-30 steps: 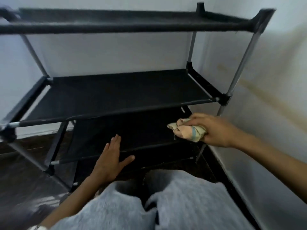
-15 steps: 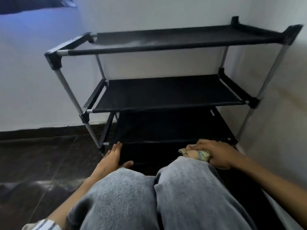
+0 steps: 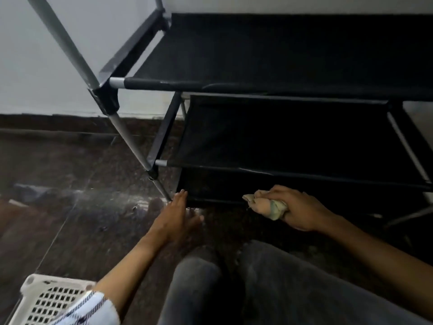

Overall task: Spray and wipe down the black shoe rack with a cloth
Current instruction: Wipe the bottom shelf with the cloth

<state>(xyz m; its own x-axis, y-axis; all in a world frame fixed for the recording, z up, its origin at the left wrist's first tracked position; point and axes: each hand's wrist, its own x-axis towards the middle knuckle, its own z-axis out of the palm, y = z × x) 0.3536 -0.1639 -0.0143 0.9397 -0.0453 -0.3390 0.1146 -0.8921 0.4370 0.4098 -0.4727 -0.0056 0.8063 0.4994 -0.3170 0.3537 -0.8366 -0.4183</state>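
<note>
Black fabric shelves on grey metal poles form the shoe rack (image 3: 269, 55), standing against a pale wall on dark stone floor (image 3: 70, 231). Right hand (image 3: 297, 209), at the rack's lowest front edge, grips a bunched beige cloth (image 3: 267, 205) with fingers curled round it. Left hand (image 3: 174, 216), fingers straight and together, holds nothing, its fingertips at the rack's lower left corner. A white perforated basket (image 3: 46, 299) lies well left of the rack.

place: home, room corner | evidence: black shoe rack (image 3: 269, 57) against plain white wall (image 3: 35, 55); dark polished stone floor (image 3: 70, 219); white perforated laundry basket (image 3: 49, 301)
</note>
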